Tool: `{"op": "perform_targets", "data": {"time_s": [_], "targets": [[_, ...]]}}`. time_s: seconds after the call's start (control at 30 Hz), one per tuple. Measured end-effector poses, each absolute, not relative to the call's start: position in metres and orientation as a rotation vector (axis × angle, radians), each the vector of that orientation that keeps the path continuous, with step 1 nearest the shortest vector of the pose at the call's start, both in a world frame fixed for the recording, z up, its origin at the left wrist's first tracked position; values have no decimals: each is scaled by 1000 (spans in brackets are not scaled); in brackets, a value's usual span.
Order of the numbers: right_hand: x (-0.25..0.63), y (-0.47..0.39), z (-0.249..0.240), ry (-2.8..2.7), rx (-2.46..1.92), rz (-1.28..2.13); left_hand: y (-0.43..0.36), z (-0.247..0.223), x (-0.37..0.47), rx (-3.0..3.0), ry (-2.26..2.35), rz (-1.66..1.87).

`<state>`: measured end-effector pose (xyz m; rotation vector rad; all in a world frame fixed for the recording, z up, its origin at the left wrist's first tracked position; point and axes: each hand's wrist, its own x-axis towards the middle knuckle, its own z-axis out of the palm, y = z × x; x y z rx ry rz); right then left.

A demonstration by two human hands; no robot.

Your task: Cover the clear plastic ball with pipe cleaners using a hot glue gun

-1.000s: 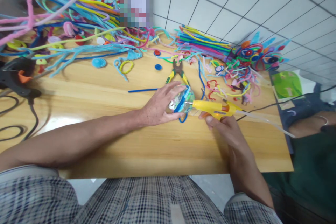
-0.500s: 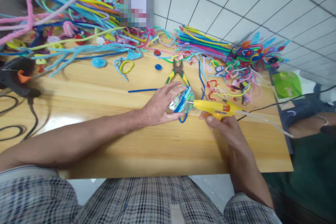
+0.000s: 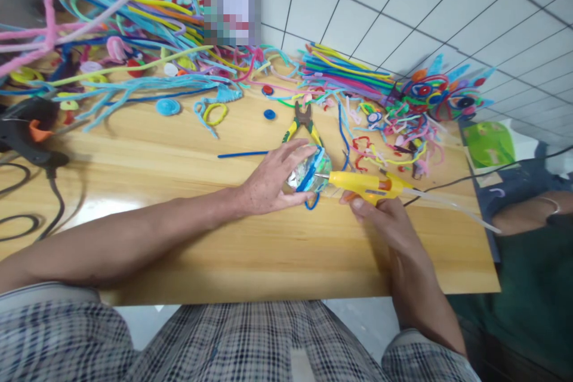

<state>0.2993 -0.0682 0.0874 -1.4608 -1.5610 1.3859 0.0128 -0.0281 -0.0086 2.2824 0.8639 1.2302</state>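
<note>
Unchanged, apparently steady gluing: left hand (image 3: 272, 182), half-open, cups rounded clear blue-banded object (image 3: 311, 168); right hand (image 3: 379, 213) clasps yellow plastic glue gun (image 3: 358, 182).

The left arm (image 3: 147, 239) extends to a cupped left hand (image 3: 268, 184); the right hand (image 3: 387, 219) curls in a grip.

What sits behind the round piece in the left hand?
Pliers lie just beyond the round piece, their head and part of both handles visible. The handle ends run out of sight behind the left hand and the round piece.
</note>
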Motion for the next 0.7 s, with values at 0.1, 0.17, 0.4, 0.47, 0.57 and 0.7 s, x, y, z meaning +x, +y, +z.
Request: {"op": "perform_targets", "data": {"time_s": [0.1, 0.17, 0.4, 0.47, 0.57, 0.7], "targets": [[298, -69, 88, -1556, -1456, 1379, -28, -9, 13, 2283, 866, 1227], [298, -69, 88, -1550, -1453, 1383, -28, -9, 12, 2278, 863, 1226], [299, -71, 88, -1546, -1508, 1369, -28, -10, 13, 2267, 849, 1260], [298, -71, 89, -1549, -1520, 1363, -28, -10, 12, 2267, 844, 1259], [296, -71, 90, -1558, -1528, 1353, -28, -9, 12, 2272, 856, 1223], [296, -70, 91, -1561, -1509, 1330, -28, -9, 12, 2275, 859, 1237]]}}
